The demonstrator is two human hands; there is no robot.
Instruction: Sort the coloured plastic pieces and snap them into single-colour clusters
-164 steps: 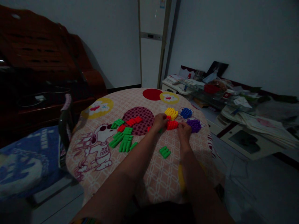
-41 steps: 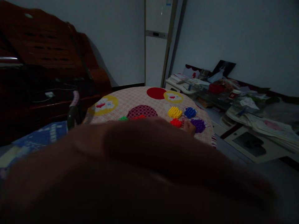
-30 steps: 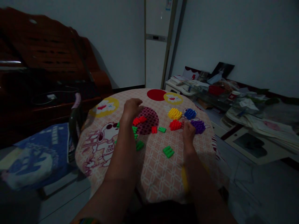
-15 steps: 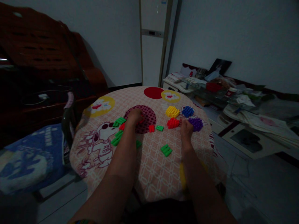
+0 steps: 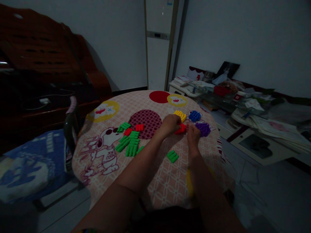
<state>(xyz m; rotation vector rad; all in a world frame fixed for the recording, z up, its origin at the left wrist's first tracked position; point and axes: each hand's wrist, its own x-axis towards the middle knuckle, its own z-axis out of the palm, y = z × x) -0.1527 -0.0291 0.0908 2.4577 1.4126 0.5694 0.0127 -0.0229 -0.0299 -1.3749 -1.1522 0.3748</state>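
Both hands meet right of centre at the red block cluster (image 5: 180, 129) on the patterned tablecloth (image 5: 160, 191). Curled fingers of the right hand (image 5: 193, 132) appear to grasp its right edge; the left hand (image 5: 170, 125) is bent over its upper left side, fingertips partly hidden, so whether they pinch a piece I cannot tell. Just above the red one sits the yellow block cluster (image 5: 180, 115), partly covered by the left hand, with the blue block cluster (image 5: 194, 116) to its right and the purple block cluster (image 5: 203, 128) below that, beside the right hand. Those three look put together and set down, while the red one seems to be still in progress. Left of centre, loose green blocks (image 5: 132, 139) lie with red blocks (image 5: 139, 127) in a scattered group, apparently not yet worked in; a separate green block piece (image 5: 172, 156) rests below the hands.
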